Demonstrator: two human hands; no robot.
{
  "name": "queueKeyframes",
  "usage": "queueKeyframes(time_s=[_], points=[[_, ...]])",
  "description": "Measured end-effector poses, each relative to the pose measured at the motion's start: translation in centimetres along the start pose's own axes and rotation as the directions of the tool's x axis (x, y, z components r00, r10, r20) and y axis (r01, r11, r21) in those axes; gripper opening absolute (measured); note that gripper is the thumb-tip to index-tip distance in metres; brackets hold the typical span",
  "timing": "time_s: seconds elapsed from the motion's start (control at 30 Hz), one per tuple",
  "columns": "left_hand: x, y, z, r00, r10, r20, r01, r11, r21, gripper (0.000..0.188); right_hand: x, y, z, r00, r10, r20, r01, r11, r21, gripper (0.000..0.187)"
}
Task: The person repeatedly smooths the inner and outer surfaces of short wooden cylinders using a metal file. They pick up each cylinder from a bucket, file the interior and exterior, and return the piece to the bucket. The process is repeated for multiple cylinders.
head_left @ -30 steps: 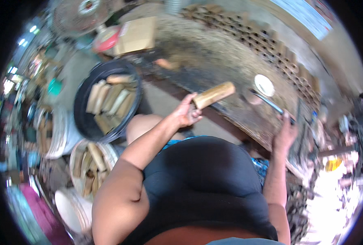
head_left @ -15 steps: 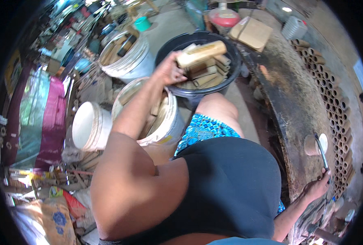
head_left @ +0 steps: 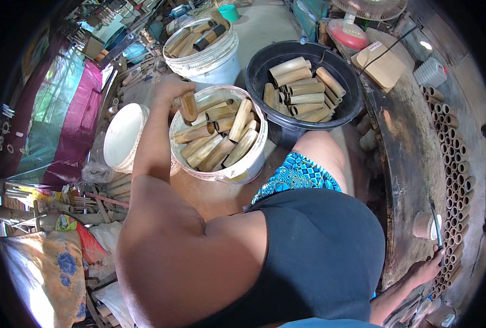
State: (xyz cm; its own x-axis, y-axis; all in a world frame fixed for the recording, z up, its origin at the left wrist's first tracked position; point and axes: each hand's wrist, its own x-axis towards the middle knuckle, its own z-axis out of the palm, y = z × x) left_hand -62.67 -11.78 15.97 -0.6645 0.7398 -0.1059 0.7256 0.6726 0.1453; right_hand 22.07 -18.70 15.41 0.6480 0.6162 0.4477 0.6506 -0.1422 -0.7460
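Observation:
My left hand [head_left: 172, 90] is closed around a short bamboo tube [head_left: 188, 107], which it holds tilted above the left rim of a white bucket [head_left: 260, 147]. Several cut bamboo pieces [head_left: 216, 152] lie in that bucket. To its right, a black tub [head_left: 259, 113] contains more short bamboo pieces [head_left: 307, 98]. Far over to the right, my right hand [head_left: 426, 269] grips a thin brush-like tool [head_left: 437, 225] with a dark tip and grey-blue shaft. The tool points away from me, beside a small cup [head_left: 424, 225] on the dark worktop [head_left: 404, 180].
Another white bucket of bamboo [head_left: 213, 63] stands behind. A white pail [head_left: 124, 139] lies tipped at the left. Stacked bamboo tubes [head_left: 453, 158] line the worktop's right side. A fan [head_left: 348, 34] and a tan board [head_left: 382, 63] are at the far end.
My left hand has swung left from over the black tub to the white bucket's left rim, holding bamboo. My right hand still holds the tool, slightly lower in view.

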Motion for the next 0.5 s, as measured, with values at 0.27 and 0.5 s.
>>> queueKeyframes(time_s=[0.27, 0.5], points=[[-1.2, 2.7, 5.1, 0.995, 0.091, -0.047, -0.084, 0.986, 0.142, 0.059, 0.3, 1.5, -0.2, 0.973, -0.227, 0.048, 0.232, 0.955, -0.184, 0.033], [-3.0, 7.6, 4.2, 0.938, 0.140, 0.317, -0.237, 0.927, 0.292, 0.049, -0.1, 1.4, -0.6, 0.984, -0.176, -0.013, 0.175, 0.984, -0.011, 0.031]])
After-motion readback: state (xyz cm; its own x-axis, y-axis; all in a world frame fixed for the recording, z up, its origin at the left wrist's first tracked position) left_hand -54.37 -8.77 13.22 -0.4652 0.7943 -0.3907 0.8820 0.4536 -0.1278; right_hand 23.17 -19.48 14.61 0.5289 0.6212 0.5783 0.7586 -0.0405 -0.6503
